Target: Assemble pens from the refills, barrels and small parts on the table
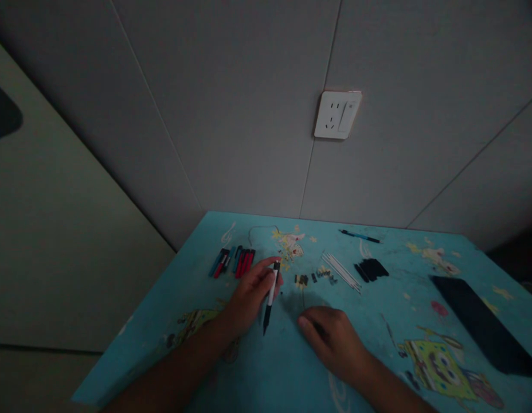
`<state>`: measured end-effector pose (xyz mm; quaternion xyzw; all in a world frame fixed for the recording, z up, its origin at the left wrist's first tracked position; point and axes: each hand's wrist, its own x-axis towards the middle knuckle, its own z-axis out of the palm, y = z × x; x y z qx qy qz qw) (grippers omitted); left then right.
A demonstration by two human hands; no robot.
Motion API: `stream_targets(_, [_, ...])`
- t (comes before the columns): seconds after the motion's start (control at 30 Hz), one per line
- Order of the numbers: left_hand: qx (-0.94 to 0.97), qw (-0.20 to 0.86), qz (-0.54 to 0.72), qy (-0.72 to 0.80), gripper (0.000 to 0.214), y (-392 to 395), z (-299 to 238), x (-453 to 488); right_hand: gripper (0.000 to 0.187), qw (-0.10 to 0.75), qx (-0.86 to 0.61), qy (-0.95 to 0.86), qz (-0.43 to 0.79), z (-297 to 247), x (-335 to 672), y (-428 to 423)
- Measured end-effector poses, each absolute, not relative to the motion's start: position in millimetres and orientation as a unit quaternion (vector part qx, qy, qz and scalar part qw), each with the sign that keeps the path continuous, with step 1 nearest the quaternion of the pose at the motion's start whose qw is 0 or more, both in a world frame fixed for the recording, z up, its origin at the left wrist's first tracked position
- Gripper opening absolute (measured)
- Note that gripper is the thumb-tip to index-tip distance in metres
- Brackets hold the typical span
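Observation:
My left hand (249,293) is closed around a pen (271,295) with a white barrel and black ends. The pen slants, its pointed end down towards me, above the blue tabletop. To the right, my right hand (335,339) rests low over the table with its fingers curled in; whatever they may hold is hidden. Just beyond the hands lie small dark and metallic pen parts (301,280) and a row of small springs or clips (326,274), too small to make out. Several thin white refills (341,271) lie side by side behind my right hand.
Red, blue and black pen barrels (244,263) lie in a group at the left. Several black pieces (372,268) are clustered at the right, with a blue-black pen (359,236) behind. A dark flat panel (481,321) lies far right. The wall carries a socket (338,115).

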<state>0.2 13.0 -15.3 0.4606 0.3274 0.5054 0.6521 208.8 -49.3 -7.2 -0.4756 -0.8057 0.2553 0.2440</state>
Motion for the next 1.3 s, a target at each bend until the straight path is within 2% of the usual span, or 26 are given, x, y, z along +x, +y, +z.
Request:
stream_targets(0.23, [0.454, 0.67, 0.494, 0.318, 0.054, 11.1, -9.7, 1.7, 0.034, 0.23, -0.47, -0.815, 0.247, -7.4, 208.2, -49.8])
stream_targets(0.37, [0.457, 0.67, 0.486, 0.326, 0.041, 8.8, -10.5, 1.9, 0.035, 0.229, -0.468, -0.82, 0.236, -7.5, 207.9, -49.6])
stream_targets(0.53, [0.449, 0.668, 0.499, 0.321, 0.051, 7.5, -11.9, 1.1, 0.035, 0.23, -0.467, -0.824, 0.221, -7.9, 206.8, -50.2])
stream_targets(0.7, [0.451, 0.659, 0.507, 0.324, 0.037, 10.5, -13.0, 0.3, 0.035, 0.222, -0.461, -0.831, 0.217, -6.9, 206.3, -50.3])
stream_targets(0.87, [0.447, 0.649, 0.516, 0.337, 0.041, 10.8, -11.9, -0.2, 0.035, 0.22, -0.463, -0.831, 0.217, -8.4, 206.2, -50.8])
stream_targets(1.03, [0.455, 0.638, 0.52, 0.34, 0.034, 11.2, -11.3, -1.2, 0.035, 0.211, -0.464, -0.832, 0.219, -8.2, 206.5, -51.2])
stream_targets(1.3, [0.457, 0.63, 0.529, 0.337, 0.036, 11.0, -10.5, -1.7, 0.035, 0.201, -0.462, -0.841, 0.198, -10.0, 205.7, -51.3])
